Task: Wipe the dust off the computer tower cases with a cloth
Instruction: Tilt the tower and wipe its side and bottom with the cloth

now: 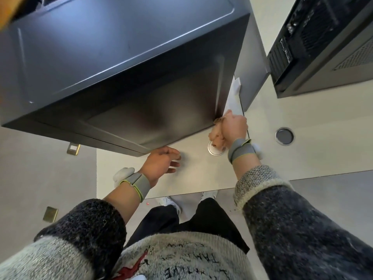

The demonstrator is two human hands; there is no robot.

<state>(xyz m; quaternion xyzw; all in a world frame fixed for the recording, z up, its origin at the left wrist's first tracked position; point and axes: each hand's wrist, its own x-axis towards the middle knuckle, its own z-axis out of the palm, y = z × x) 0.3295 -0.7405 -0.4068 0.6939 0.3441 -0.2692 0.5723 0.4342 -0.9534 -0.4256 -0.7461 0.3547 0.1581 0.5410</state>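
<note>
**Tower case** (125, 63): large dark grey metal box, filling the upper left and standing on the pale table (201, 172). Shows one broad panel with a shallow pressed recess and bright highlights along its ridges. Turns a darker, matte panel toward the viewer, likewise recessed. **Second tower case** (323, 47): upper right, well apart from the first, with a black vented rear and a perforated grey side in view.

**Right hand** (234, 126): at the near right corner of the first case, curled tight around a crumpled peach cloth (217, 136). Cloth bunched below the fist, against the case corner. **Left hand** (161, 162): just under the near bottom edge of the same case, relaxed and slightly spread, holding nothing — contact with the case not discernible. Grey wristband (139, 183) on each wrist; dark knit sleeves (282, 219) pushed back on the forearms.

**Surroundings:** white strip (235, 91) on the table, just beside the right flank of the first case. Round grommet (284, 136) set in the tabletop to the right of the right hand; a metal ring (212, 150) partly hidden under the cloth. Grey floor (40, 168) beyond the table edge, with two brass plates (73, 148) — and white shoes (170, 201) below the near table edge.
</note>
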